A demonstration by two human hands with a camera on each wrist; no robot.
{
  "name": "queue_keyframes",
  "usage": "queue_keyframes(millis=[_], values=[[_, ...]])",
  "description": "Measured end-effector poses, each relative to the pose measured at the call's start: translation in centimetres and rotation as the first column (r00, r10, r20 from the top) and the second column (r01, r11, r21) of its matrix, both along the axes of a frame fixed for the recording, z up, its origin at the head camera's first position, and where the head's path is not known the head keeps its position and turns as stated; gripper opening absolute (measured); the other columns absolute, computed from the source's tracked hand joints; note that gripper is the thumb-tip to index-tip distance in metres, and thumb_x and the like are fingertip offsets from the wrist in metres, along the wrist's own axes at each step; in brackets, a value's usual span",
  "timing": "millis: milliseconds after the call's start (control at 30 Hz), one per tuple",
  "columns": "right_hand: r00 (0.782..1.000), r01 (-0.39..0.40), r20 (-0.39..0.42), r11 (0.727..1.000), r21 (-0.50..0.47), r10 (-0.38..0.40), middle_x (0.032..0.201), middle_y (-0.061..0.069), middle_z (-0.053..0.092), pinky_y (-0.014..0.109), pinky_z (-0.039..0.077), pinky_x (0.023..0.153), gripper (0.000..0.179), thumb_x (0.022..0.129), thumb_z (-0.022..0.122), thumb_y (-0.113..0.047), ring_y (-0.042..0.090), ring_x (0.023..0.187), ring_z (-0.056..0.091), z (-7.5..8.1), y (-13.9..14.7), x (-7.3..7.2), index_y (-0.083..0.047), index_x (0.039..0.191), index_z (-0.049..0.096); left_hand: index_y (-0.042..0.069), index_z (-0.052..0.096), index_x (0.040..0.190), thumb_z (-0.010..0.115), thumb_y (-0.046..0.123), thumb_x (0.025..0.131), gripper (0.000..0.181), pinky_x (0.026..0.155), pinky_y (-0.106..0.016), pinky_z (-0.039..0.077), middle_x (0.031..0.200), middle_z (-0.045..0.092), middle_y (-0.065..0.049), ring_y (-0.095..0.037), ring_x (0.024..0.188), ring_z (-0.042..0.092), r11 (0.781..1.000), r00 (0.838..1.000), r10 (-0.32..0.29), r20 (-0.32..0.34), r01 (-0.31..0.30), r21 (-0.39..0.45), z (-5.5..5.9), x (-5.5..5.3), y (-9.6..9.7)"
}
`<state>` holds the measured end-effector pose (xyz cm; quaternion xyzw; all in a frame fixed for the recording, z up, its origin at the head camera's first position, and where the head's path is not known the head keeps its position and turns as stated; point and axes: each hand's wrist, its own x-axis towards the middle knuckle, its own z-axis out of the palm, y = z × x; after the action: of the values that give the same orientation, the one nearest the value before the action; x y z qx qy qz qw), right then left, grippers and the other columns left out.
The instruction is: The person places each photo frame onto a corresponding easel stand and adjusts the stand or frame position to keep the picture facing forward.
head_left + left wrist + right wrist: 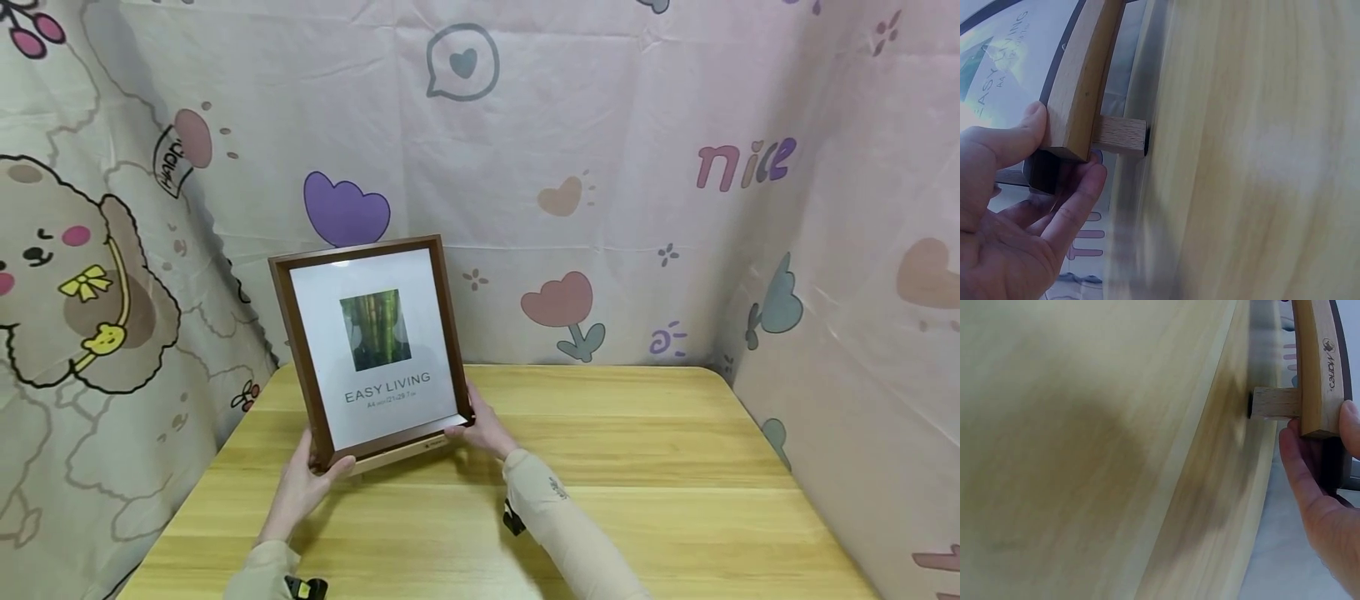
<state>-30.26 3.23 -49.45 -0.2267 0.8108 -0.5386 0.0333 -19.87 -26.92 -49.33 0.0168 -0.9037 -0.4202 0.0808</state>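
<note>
A brown picture frame (452, 333) stands upright and tilted at the left of the table, a white sheet reading "EASY LIVING" with a green bamboo picture (377, 329) behind its front. Its bottom edge rests on the light wooden ledge of a display stand (401, 455). My left hand (296, 493) grips the lower left corner, thumb on the front and fingers behind and under. At the lower right corner my right hand (487, 427) holds frame and ledge the same way. Short wooden feet (1124, 134) stick out from the ledge, close to the tabletop in both wrist views.
The light wooden table (637, 450) stretches to the right of the frame. A printed curtain (480, 167) hangs behind and at both sides. Each sleeve carries a small black device at the wrist, such as the left one (306, 587).
</note>
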Motion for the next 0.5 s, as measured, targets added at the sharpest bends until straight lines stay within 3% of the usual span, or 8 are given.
queue_keyframes(millis=[500], values=[[1.0,0.023,0.011,0.999,0.038,-0.024,0.133,0.028,0.062,0.053,0.051,0.105,0.093,0.085,0.076,-0.001,0.039,0.117,0.065,0.26,0.56,0.43,-0.015,0.158,0.022,0.009,0.015,0.161,0.074,0.031,0.092,0.094,0.094,-0.062,0.054,0.132,0.058,-0.039,-0.052,0.112,0.063,1.0,0.999,0.0,-0.043,0.0,0.01,-0.32,-0.49,0.5]])
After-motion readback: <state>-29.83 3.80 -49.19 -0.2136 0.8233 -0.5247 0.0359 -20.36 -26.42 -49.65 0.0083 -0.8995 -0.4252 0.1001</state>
